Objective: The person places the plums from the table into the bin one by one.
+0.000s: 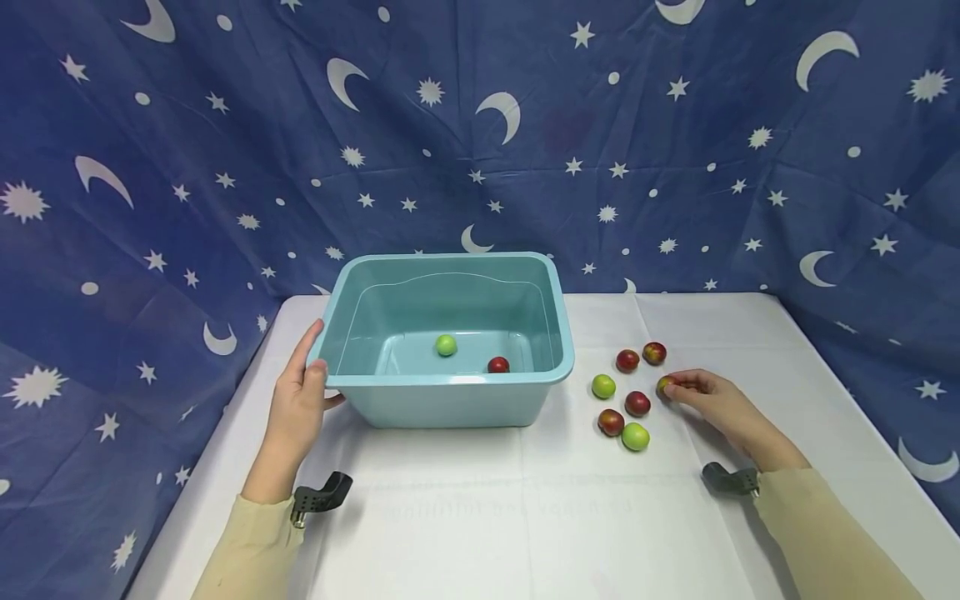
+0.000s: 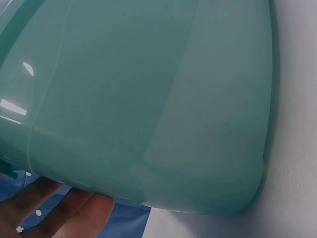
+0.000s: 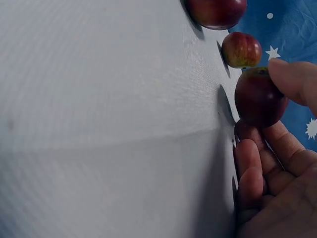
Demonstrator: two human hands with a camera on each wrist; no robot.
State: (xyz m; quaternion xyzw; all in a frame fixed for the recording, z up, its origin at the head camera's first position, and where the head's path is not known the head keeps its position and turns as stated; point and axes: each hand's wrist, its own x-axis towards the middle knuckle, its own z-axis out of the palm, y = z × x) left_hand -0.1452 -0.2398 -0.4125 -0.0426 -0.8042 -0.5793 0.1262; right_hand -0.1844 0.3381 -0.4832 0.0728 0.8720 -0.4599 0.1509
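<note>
Your right hand [image 1: 720, 400] had its thumb and fingertips closed on a small red fruit [image 1: 665, 386] that sat on the white tablecloth [image 1: 480, 517], at the right edge of a loose cluster. Your left hand [image 1: 300, 396] lay against the left wall of the teal plastic tub [image 1: 450, 392], fingers mostly straight along it and the thumb hooked by the rim, bracing rather than gripping hard.

The pinch looked shallow: only the fingertips met the fruit, so it could have rolled out on the way up. The fruit is round and smooth, and a slip would likely have sent it across the cloth or off the table edge. The red fruit [image 1: 637, 403] just beside it and the pair behind it, [image 1: 627, 360] and [image 1: 655, 353], were near enough for your knuckles to nudge them. The tub already held a green fruit [image 1: 446, 345] and a dark red one [image 1: 498, 365]; a drop from height might have bounced back out.

The right wrist view showed what the head view could not: your thumb on top of the fruit [image 3: 260, 99], fingers [image 3: 252, 148] underneath, and the fruit touching the cloth. The left wrist view showed only the tub's outer wall [image 2: 148, 99] and fingertips [image 2: 74, 213] below it. Only the head view showed the tub's contents.
</note>
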